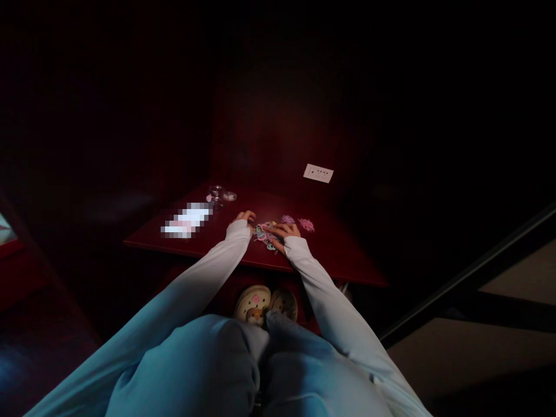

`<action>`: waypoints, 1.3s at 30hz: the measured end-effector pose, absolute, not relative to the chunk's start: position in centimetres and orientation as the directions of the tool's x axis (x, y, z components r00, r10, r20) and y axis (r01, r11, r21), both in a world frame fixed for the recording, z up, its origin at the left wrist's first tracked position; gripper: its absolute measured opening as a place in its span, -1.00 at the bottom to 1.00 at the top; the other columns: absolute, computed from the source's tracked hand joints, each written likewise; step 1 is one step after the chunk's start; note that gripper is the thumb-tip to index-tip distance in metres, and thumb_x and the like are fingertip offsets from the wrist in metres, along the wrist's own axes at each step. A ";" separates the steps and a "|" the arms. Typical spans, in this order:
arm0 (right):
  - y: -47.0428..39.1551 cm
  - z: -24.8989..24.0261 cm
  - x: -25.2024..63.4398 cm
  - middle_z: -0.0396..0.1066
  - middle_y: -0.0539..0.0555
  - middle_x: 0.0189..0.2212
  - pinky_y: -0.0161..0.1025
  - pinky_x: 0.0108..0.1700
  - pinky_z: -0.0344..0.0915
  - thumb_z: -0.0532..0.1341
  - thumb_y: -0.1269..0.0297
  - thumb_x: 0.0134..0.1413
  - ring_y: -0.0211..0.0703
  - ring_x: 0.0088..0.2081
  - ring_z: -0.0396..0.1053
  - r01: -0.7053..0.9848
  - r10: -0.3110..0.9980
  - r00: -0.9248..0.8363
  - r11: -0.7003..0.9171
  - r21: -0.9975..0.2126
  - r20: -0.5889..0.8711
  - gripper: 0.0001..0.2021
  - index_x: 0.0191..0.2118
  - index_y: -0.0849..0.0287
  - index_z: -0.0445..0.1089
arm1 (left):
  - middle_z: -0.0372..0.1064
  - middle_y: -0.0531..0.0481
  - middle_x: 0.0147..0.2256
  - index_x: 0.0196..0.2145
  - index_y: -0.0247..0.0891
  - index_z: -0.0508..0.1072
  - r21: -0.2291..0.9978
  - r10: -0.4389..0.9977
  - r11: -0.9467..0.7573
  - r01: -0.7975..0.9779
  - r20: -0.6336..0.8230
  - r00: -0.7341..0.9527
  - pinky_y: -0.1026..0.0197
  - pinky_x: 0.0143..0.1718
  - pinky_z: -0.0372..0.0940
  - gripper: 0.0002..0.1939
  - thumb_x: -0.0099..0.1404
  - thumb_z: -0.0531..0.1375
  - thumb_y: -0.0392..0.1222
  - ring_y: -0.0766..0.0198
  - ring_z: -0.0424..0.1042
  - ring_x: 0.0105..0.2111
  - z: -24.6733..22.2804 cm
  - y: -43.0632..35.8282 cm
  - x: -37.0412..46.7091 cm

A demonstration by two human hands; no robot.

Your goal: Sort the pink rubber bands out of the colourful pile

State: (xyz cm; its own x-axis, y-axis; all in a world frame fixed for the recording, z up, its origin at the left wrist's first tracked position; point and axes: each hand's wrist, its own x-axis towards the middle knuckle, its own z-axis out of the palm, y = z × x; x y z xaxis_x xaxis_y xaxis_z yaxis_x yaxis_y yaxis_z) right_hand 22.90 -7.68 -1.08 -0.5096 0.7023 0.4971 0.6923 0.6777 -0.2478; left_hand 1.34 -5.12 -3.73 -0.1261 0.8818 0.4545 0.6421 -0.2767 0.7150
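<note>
Both my arms in pale blue sleeves reach to a small dark red table (330, 249). A pile of small pastel rings and charms (263, 233) lies between my hands. My left hand (244, 218) rests at the pile's left edge with fingers curled; whether it holds a piece is too small to tell. My right hand (284, 231) lies flat over the pile's right side, fingers spread on the pieces. Two pink and purple flower-shaped charms (299, 222) lie just right of that hand.
Clear small containers (220, 194) stand at the table's far edge, beside a blurred white patch (187, 220). A white wall socket (318, 172) sits behind. My shoes (266, 304) show under the table. A dark bar (469, 272) slants at right. The room is very dark.
</note>
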 end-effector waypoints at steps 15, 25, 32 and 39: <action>-6.3 -2.0 24.0 0.55 0.13 -0.14 -0.09 0.10 0.26 0.17 0.15 0.35 0.02 0.00 0.31 0.661 0.737 -0.378 0.639 -0.395 0.559 -0.74 -0.12 0.07 0.61 | 0.58 0.11 -0.15 -0.37 -0.07 0.58 0.593 0.972 -0.016 0.805 0.199 -0.128 0.06 0.04 0.19 -0.97 0.21 0.30 -0.16 0.06 0.47 -0.02 -0.5 -7.7 0.8; -5.2 -2.4 24.8 0.59 0.15 -0.21 -0.08 0.01 0.32 0.20 0.12 0.31 0.02 -0.11 0.40 0.651 0.776 -0.212 0.565 -0.507 0.594 -0.71 -0.09 0.12 0.63 | 0.51 0.04 -0.01 -0.22 -0.08 0.60 0.532 0.937 -0.225 0.816 0.347 0.032 0.07 0.04 0.23 -0.87 0.26 0.29 -0.19 0.08 0.42 0.01 -1.3 -7.4 1.0; -5.4 -2.4 24.6 0.59 0.16 -0.12 -0.03 0.10 0.26 0.09 0.08 0.39 0.05 -0.04 0.37 0.697 0.751 -0.322 0.600 -0.392 0.577 -0.62 -0.07 0.09 0.65 | 0.53 0.07 0.00 -0.12 -0.01 0.61 0.367 0.768 -0.582 0.726 0.542 0.341 0.03 0.01 0.19 -0.79 0.26 0.32 -0.15 0.06 0.33 -0.02 -2.4 -7.8 2.0; -7.3 -1.2 23.7 0.49 0.16 -0.03 -0.05 0.08 0.24 0.12 0.12 0.40 0.07 0.02 0.24 0.753 0.728 -0.392 0.605 -0.258 0.562 -0.66 0.05 0.03 0.61 | 0.55 0.04 -0.07 -0.40 -0.14 0.58 0.433 0.767 -0.553 0.712 0.598 0.233 0.03 0.00 0.22 -0.96 0.17 0.37 -0.23 0.09 0.30 -0.09 -4.2 -5.6 1.7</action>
State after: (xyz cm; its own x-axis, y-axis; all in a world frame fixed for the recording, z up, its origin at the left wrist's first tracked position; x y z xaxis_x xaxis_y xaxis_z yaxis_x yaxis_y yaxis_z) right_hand 23.74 -7.28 -1.16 -0.3922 0.7284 0.5618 0.7532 0.6049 -0.2585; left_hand 1.69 -5.59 -4.21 0.2326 0.7674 0.5975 0.7120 -0.5529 0.4329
